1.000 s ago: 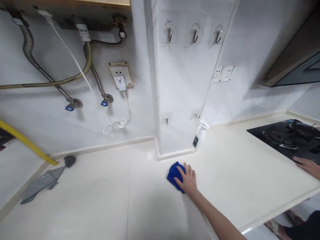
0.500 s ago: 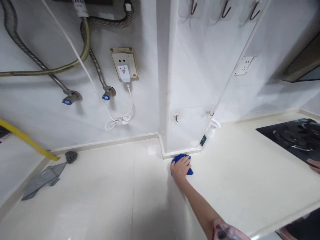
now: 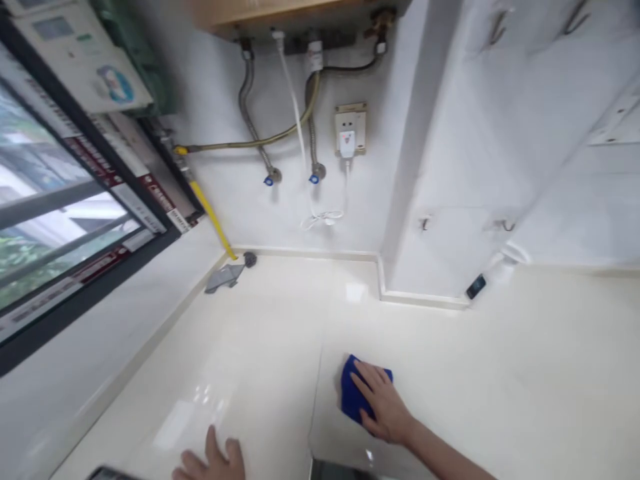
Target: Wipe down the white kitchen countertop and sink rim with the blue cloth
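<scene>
My right hand [image 3: 385,410] lies palm down on a folded blue cloth [image 3: 353,393] and presses it onto the cream countertop [image 3: 450,373], a little in front of the white pillar's base [image 3: 425,299]. My forearm comes in from the lower right. At the bottom edge, my left hand [image 3: 215,460] rests on the counter with its fingers spread and nothing in it. A dark edge [image 3: 107,473] shows just left of that hand.
A window [image 3: 55,227] runs along the left wall. A grey scraper-like tool [image 3: 225,275] lies in the far corner under a yellow pipe [image 3: 213,217]. Hoses, a cable and a socket [image 3: 350,127] hang on the back wall. A white spray bottle [image 3: 487,277] stands by the pillar.
My right hand has drawn the cloth back from the pillar's base toward me. The view has swung left, so the window and my left hand appear and the stove is out of sight.
</scene>
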A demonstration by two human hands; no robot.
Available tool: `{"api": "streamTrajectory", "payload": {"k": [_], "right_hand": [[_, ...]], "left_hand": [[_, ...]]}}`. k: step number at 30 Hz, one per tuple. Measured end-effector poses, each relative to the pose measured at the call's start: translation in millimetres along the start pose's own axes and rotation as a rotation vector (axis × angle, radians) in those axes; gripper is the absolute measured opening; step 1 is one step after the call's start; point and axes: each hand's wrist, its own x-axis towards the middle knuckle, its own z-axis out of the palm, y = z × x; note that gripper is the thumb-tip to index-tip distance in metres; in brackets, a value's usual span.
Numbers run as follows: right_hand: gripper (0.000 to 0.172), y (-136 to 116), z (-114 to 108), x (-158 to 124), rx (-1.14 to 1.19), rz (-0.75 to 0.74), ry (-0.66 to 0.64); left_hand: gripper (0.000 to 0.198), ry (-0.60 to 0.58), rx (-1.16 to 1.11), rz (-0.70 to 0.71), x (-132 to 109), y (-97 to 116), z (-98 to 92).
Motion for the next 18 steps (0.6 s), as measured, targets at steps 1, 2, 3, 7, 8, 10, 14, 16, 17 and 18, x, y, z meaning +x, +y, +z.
{"api": "streamTrajectory", "payload": {"k": [1,2,3,7,8,10,14,16,17,18], "right_hand": [[0.078,10.2,-4.9,-21.7,-0.01,-0.051,-0.017],[0.076,21.9,-10.5,-39.4,-0.03,-0.065,-0.025],[0.075,33.9,-15.6,-51.9,-0.059,-0.047,-0.014],[0.069,63.3,-16.2,-42.7,-0.243,0.219,0.156],[0.069,62.8,-10.8,-28.9,-0.302,0.306,0.205],[0.069,54.2,2.1,5.7,-0.414,0.443,0.263],[0.069,32.1,22.4,86.0,-0.511,0.426,0.205],[0.069,24.8,30.0,129.2,-0.507,0.355,0.172],[0.069,21.0,34.5,151.8,-0.5,0.324,0.164],[0.07,15.9,39.8,175.0,-0.492,0.301,0.159]], "left_hand": [[0.073,-0.007,0.0,-0.002,-2.4,2.4,-4.4],[0.071,-0.026,0.003,-0.001,-4.9,4.1,-7.8],[0.069,-0.036,0.005,-0.006,-7.4,4.9,-10.0],[0.061,-0.077,0.011,-0.023,-12.6,-0.5,-6.8],[0.059,-0.085,0.01,-0.025,-12.9,-2.7,-4.4],[0.057,-0.095,0.007,-0.032,-13.2,-6.7,-0.1],[0.056,-0.109,0.001,-0.041,-15.5,-12.4,4.3],[0.055,-0.127,0.009,-0.043,-17.4,-15.0,5.0],[0.054,-0.137,0.015,-0.045,-18.3,-16.3,5.3],[0.054,-0.146,0.023,-0.047,-19.0,-17.5,5.6]]}}
